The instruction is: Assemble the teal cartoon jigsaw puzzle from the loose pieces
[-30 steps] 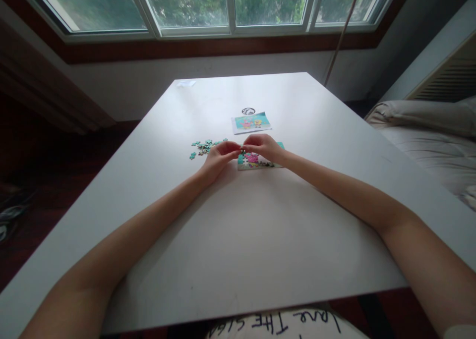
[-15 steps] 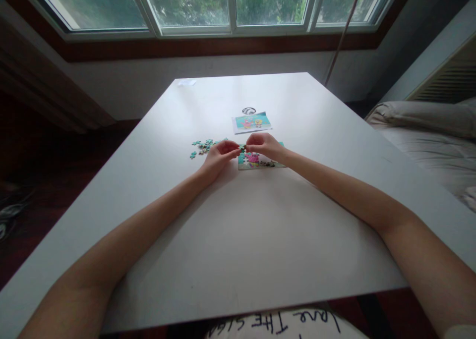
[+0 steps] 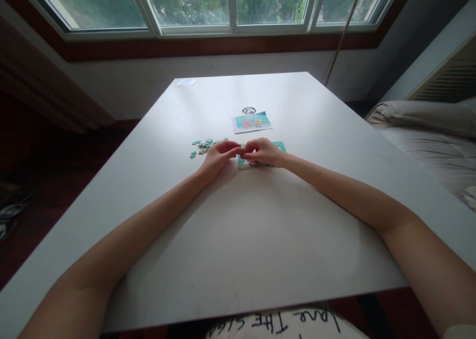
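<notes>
A small jigsaw puzzle piece (image 3: 242, 150) is pinched between fingertips above the left edge of a partly filled puzzle board (image 3: 243, 166). My right hand (image 3: 266, 152) is closed on this piece and covers much of the board's middle. From the left, my left hand (image 3: 219, 156) meets it, thumb and fingertips pressed together at the same piece. Loose puzzle pieces (image 3: 203, 146), mostly teal, lie in a heap just beyond and left of my left hand. Behind the board rests a picture card (image 3: 253, 123) with a pink and a yellow cartoon figure.
The white table (image 3: 238, 230) spreads around both forearms. A dark ring-shaped mark or object (image 3: 249, 110) is beyond the card, and a pale slip (image 3: 186, 82) lies at the far left corner. A thin stick (image 3: 342, 39) leans by the window; a cushioned seat (image 3: 412, 131) stands right.
My right hand has lowered and shifted slightly towards me, now covering the pink part of the board. The piece has turned between the fingertips. My left hand has barely moved.
</notes>
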Tool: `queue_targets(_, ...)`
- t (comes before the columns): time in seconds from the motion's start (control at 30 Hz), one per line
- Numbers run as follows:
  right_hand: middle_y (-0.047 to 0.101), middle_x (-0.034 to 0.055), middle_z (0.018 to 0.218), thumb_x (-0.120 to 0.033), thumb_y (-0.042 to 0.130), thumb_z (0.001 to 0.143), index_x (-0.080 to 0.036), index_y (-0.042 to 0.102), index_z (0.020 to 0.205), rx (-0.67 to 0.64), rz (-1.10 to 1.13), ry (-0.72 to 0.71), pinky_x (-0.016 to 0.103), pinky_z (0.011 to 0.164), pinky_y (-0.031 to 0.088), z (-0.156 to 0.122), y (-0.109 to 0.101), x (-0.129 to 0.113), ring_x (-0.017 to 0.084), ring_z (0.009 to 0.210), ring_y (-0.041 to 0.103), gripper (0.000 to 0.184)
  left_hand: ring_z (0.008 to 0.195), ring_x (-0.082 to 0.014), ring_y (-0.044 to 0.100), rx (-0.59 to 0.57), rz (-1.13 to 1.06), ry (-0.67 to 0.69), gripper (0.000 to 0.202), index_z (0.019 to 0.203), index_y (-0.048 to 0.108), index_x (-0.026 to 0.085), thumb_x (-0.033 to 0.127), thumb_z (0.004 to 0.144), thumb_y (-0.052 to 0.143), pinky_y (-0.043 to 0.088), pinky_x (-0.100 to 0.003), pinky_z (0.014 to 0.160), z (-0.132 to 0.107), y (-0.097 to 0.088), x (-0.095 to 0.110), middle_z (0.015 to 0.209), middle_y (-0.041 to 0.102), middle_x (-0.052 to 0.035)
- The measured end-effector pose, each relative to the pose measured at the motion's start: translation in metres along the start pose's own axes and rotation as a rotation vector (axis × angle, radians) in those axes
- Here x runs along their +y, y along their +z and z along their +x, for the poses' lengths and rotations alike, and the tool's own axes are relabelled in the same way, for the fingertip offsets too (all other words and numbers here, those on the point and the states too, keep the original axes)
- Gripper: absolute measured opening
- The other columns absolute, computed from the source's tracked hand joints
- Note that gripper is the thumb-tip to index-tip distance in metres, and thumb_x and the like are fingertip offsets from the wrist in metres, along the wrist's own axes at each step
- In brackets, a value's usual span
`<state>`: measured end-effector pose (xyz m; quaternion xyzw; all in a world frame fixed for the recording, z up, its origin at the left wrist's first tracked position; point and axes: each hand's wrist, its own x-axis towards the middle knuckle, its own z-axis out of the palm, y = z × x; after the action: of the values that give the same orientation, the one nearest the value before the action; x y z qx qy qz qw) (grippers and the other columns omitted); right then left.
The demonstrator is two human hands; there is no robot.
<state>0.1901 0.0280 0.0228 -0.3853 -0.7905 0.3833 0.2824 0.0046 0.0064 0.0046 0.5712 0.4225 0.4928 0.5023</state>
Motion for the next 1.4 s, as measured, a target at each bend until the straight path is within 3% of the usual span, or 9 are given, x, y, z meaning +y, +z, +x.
queue_targets(0.17,0.058,-0.0001,0.062,-0.05,0.065,0.071,-0.011,0.066,0.071,-0.013,0.027,0.022,0.022,0.055,0.033,0.0,-0.003,0.002,0.008,0.058,0.048,0.04,0.069,-0.0114,0.058,0.003,0.084,-0.004,0.037,0.077,0.07,0.014,0.048,0.065,0.077,0.046,-0.024,0.069,-0.001,0.0,0.002,0.076,0.067,-0.003)
queue_targets(0.37,0.063,0.003,0.068,-0.061,0.065,0.069,-0.011,0.067,0.075,0.071,0.056,-0.044,0.022,0.056,0.038,0.0,-0.004,0.0,0.01,0.061,0.053,0.05,0.067,-0.0118,0.059,-0.01,0.092,0.011,0.037,0.078,0.07,0.014,0.049,0.065,0.077,0.047,-0.024,0.067,0.0,-0.002,0.0,0.071,0.067,-0.0028)
queue_targets(0.63,0.065,0.0026,0.07,-0.046,0.071,0.071,-0.012,0.066,0.089,0.057,0.19,-0.121,0.024,0.061,0.044,0.006,-0.004,0.007,0.011,0.065,0.057,0.039,0.066,-0.0112,0.061,-0.016,0.051,-0.005,0.034,0.083,0.072,0.016,0.046,0.067,0.077,0.046,-0.022,0.065,0.001,-0.003,-0.002,0.074,0.07,-0.0032)
queue_targets(0.8,0.066,0.0019,0.069,-0.032,0.07,0.071,-0.012,0.067,0.087,0.021,0.221,-0.097,0.026,0.064,0.048,0.012,-0.019,0.013,0.011,0.066,0.059,0.025,0.069,-0.0129,0.064,-0.023,0.095,0.034,0.036,0.087,0.069,0.016,0.049,0.074,0.07,0.048,-0.023,0.063,0.0,-0.001,-0.002,0.081,0.071,-0.0059)
queue_targets(1.0,0.069,0.0044,0.069,-0.026,0.072,0.066,-0.011,0.069,0.076,-0.072,0.133,0.043,0.024,0.059,0.045,0.016,-0.045,0.02,0.012,0.065,0.06,0.019,0.073,-0.0147,0.064,-0.112,0.467,0.347,0.021,0.084,0.07,0.016,0.036,0.081,0.062,0.049,-0.024,0.064,-0.008,0.006,0.0,0.083,0.072,-0.0059)
queue_targets(1.17,0.068,0.0039,0.065,-0.027,0.075,0.063,-0.011,0.073,0.073,-0.091,-0.021,0.114,0.024,0.059,0.042,0.014,-0.051,0.02,0.011,0.062,0.057,0.019,0.086,-0.0169,0.064,-0.344,0.733,0.717,0.019,0.09,0.071,0.02,0.025,0.087,0.053,0.051,-0.029,0.081,-0.021,0.011,0.004,0.089,0.073,-0.0062)
queue_targets(1.27,0.069,0.0038,0.065,-0.028,0.075,0.062,-0.011,0.074,0.073,-0.106,-0.033,0.126,0.024,0.057,0.04,0.014,-0.052,0.018,0.01,0.061,0.056,0.02,0.091,-0.0173,0.065,-0.491,0.862,0.826,0.021,0.094,0.071,0.021,0.023,0.088,0.051,0.052,-0.029,0.084,-0.024,0.012,0.003,0.094,0.073,-0.0062)
queue_targets(1.4,0.069,0.0039,0.065,-0.031,0.077,0.06,-0.013,0.075,0.073,-0.153,-0.068,0.153,0.024,0.057,0.04,0.012,-0.06,0.017,0.011,0.062,0.056,0.023,0.096,-0.0176,0.066,-0.541,0.946,0.896,0.022,0.098,0.07,0.021,0.021,0.088,0.05,0.052,-0.03,0.089,-0.025,0.012,0.001,0.1,0.072,-0.0053)
